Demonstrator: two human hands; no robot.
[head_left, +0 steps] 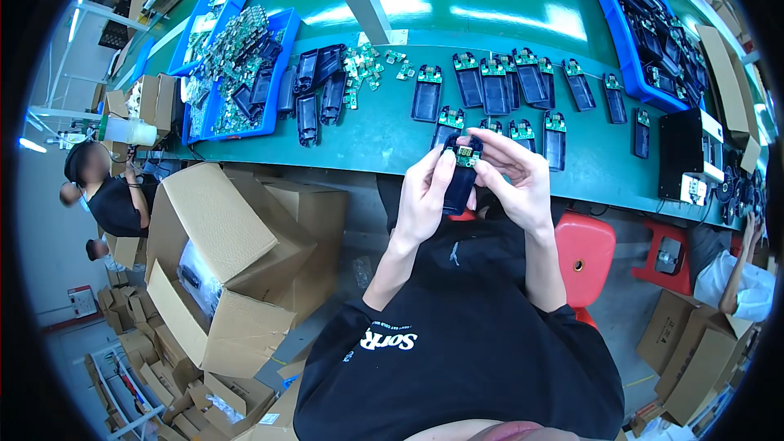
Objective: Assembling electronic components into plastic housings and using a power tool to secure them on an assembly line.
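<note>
Between my two hands is a dark plastic casing (458,195), held near the table's front edge. A small green circuit board (465,155) with a two-tone display part sits in its upper end. My left hand (423,196) grips the casing's left side, thumb on the front. My right hand (523,184) holds its right side, with the thumb near the board and the fingers curled behind. Just beyond, several like casings with green boards lie on the table, among them one casing (426,96) at the left and another (554,143) to the right.
Loose circuit boards (365,69) and bare dark casings (306,118) lie left on the green table (359,151). Blue bins (273,106) (625,49) stand at both ends. A black-and-white device (690,155) is at right. An open carton (245,331) and red chair (585,253) flank me.
</note>
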